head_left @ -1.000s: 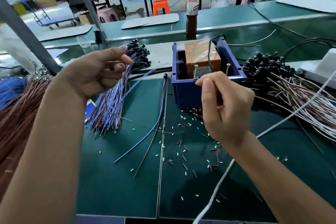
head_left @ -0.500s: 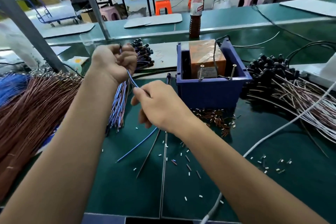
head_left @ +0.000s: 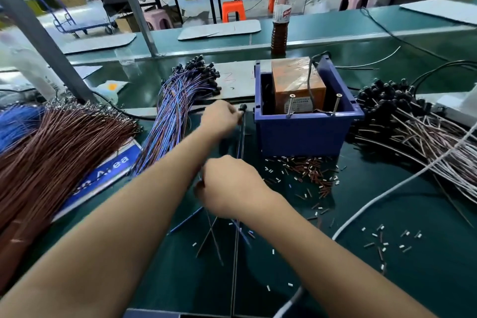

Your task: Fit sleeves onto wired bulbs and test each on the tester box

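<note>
Wired bulb (head_left: 241, 107), a small black cap with thin leads trailing toward the viewer, sits pinched at the fingertips of the left hand (head_left: 220, 117), just left of the blue tester box (head_left: 304, 129) on the green bench (head_left: 413, 214). Its leads (head_left: 241, 142) run down the bench seam and vanish behind the right hand (head_left: 232, 188). That hand is seen from the back, fingers curled under and out of view; it appears to hold the lower run of the leads, but the contact itself is hidden, so whether it grips anything cannot be told.

Two screws (head_left: 291, 103) stand up at the box's near rim, and a tape-wrapped orange block (head_left: 296, 77) fills the inside; its small label is too blurred to read. Loose sleeves (head_left: 307, 173), brown and white, lie scattered before the box. A bundle of blue-wired bulbs (head_left: 175, 111) fans out to the left, and a bundle with pale leads (head_left: 413, 121) lies to the right, cut off by the frame edge. Brown wires (head_left: 51, 152) cover part of a blue sign (head_left: 111, 168) on which only "Area" reads. A bottle (head_left: 280, 23) with a red label, illegible, stands behind the box.
</note>
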A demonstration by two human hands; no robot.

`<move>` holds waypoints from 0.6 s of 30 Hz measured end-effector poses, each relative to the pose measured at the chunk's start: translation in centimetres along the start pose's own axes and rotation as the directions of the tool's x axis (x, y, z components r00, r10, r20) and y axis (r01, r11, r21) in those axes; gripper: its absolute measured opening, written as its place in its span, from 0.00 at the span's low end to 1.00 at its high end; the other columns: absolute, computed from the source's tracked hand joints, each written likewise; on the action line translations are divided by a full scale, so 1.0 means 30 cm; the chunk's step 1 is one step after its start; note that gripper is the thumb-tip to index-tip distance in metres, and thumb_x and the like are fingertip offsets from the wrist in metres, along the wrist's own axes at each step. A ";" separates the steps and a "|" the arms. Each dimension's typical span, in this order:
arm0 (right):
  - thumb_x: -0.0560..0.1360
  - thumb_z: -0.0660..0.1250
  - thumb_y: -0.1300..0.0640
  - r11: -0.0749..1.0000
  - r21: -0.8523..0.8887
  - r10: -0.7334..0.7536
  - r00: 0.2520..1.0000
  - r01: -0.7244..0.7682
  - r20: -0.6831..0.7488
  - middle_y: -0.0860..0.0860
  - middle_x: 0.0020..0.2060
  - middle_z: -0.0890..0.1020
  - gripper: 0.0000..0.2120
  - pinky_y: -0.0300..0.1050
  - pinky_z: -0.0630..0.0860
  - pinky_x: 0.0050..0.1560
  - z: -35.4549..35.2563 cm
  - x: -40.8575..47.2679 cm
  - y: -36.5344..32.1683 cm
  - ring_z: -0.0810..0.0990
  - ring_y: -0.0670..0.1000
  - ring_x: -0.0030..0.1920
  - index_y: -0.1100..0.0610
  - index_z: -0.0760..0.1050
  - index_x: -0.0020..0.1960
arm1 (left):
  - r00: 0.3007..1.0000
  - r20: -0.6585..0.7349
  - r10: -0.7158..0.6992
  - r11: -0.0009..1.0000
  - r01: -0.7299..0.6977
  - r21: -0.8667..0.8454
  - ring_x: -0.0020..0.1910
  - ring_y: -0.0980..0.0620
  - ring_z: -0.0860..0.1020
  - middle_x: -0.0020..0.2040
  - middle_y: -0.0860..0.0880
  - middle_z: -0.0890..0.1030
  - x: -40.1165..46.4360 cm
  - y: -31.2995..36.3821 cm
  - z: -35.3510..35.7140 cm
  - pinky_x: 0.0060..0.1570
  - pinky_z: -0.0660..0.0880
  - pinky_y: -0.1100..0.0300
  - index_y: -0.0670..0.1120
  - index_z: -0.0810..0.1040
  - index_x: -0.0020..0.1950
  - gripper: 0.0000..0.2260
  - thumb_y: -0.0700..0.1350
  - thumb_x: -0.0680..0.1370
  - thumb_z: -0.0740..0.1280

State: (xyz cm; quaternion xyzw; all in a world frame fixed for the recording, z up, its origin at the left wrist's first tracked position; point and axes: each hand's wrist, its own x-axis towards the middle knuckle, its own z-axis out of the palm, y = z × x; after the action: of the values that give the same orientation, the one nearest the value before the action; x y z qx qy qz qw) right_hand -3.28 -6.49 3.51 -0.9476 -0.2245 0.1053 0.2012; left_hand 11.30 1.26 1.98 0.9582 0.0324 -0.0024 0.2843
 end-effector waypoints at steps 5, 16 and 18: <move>0.79 0.66 0.55 0.989 -0.147 -0.016 1.000 0.015 -0.005 0.49 0.33 0.66 0.06 0.49 0.68 0.39 0.030 0.000 0.027 0.68 0.55 0.33 0.52 0.71 0.44 | 0.956 -0.292 0.004 0.997 -0.028 -0.077 0.49 0.42 0.82 0.42 0.45 0.83 0.021 -0.046 0.094 0.48 0.74 0.54 0.44 0.83 0.44 0.11 0.51 0.79 0.73; 0.80 0.66 0.51 0.996 -0.082 0.014 0.986 -0.028 -0.165 0.57 0.39 0.76 0.20 0.49 0.67 0.41 0.027 0.064 0.022 0.69 0.60 0.39 0.53 0.60 0.36 | 0.792 -0.583 0.182 0.943 0.027 0.332 0.60 0.39 0.73 0.56 0.41 0.77 0.036 -0.194 -0.056 0.52 0.73 0.49 0.43 0.79 0.54 0.11 0.51 0.81 0.67; 0.80 0.65 0.51 0.999 -0.032 0.019 0.979 -0.026 -0.202 0.57 0.40 0.76 0.21 0.48 0.66 0.41 0.017 0.104 0.006 0.71 0.60 0.40 0.52 0.58 0.35 | 0.804 -0.569 0.171 0.905 0.099 0.413 0.63 0.38 0.70 0.60 0.40 0.74 0.046 -0.226 -0.073 0.58 0.73 0.46 0.43 0.78 0.58 0.13 0.51 0.80 0.68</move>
State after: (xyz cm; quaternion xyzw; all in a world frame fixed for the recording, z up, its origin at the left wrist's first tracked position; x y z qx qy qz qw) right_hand -0.63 -5.01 2.62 -0.9592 -0.1941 0.0073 0.2055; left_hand 12.23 8.20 0.09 0.9491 0.0996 0.2953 0.0452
